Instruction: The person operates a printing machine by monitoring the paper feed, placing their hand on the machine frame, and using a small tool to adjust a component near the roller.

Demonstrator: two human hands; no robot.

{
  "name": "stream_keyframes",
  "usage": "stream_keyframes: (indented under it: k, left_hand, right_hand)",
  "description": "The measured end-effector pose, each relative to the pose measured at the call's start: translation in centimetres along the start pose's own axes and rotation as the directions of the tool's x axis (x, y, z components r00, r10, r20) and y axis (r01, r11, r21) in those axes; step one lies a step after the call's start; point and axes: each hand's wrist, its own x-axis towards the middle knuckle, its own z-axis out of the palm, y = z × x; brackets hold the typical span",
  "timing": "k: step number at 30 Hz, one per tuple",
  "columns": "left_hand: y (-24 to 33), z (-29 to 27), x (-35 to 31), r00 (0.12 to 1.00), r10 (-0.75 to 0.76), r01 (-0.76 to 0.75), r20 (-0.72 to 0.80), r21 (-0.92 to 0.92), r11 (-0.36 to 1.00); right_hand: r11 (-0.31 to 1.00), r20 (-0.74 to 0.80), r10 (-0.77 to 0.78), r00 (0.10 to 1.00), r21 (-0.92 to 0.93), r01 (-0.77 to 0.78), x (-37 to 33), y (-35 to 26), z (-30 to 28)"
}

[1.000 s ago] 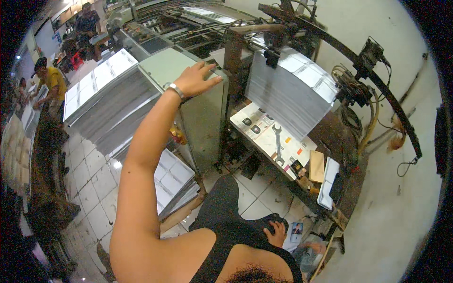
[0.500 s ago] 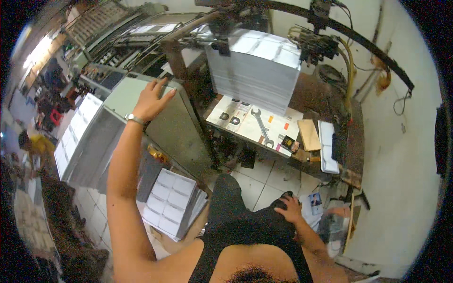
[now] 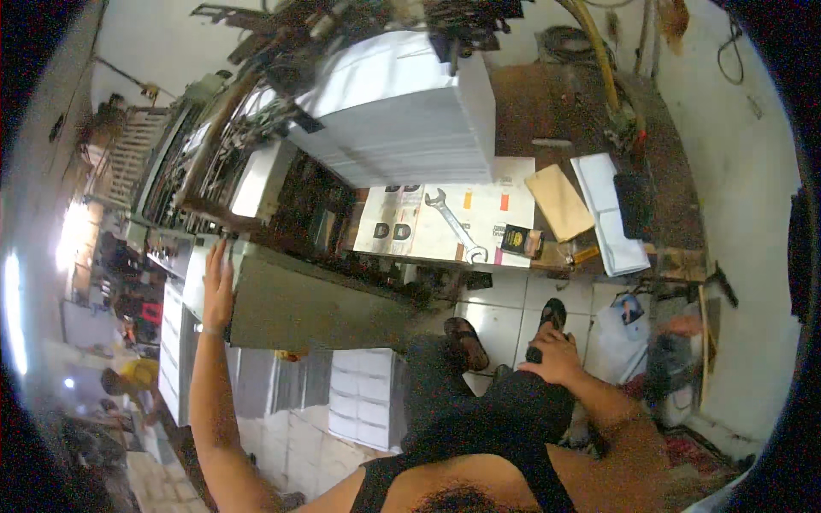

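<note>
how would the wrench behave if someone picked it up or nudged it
The wrench looks like solid metal, so it should be stiff and probably heavy for its size. Lying flat on the printed sheet, it would likely slide rather than roll. One end sits close to the table's near edge, so a push that way might tip it off.

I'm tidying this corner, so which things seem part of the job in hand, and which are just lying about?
Likely part of the job:
- grey-green cabinet, by the left hand
- tall paper stack
- lower paper stack

Apparently just lying about:
- wrench
- tan block
- plastic bag
</note>
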Motion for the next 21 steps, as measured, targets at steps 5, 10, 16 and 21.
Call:
stream_keyframes:
  k: [5,10,16,21]
  left_hand:
    - [0.8,-0.4,-0.5,0.998,-0.038,0.037,-0.056,-0.016,0.999]
    - [-1.0,-0.4,0.1,0.998,-0.054,0.052,-0.044,-0.056,0.997]
    - [-6.5,-2.0,0.1,0.999,0.037,-0.038,0.008,0.062,0.997]
    - [-6.5,-1.8,0.2,0.993,-0.104,0.104,-0.048,-0.006,0.995]
  right_hand:
    - [0.982,-0.165,0.030,0.986,0.188,0.001,0.2,1.7,0.9]
    - [0.956,-0.223,0.069,0.972,0.295,0.000,0.2,3.0,0.1]
    - [0.949,-0.308,0.047,0.950,0.310,0.054,0.4,3.9,0.0]
    - [0.946,-0.276,0.046,0.960,0.321,0.047,0.2,4.1,-0.6]
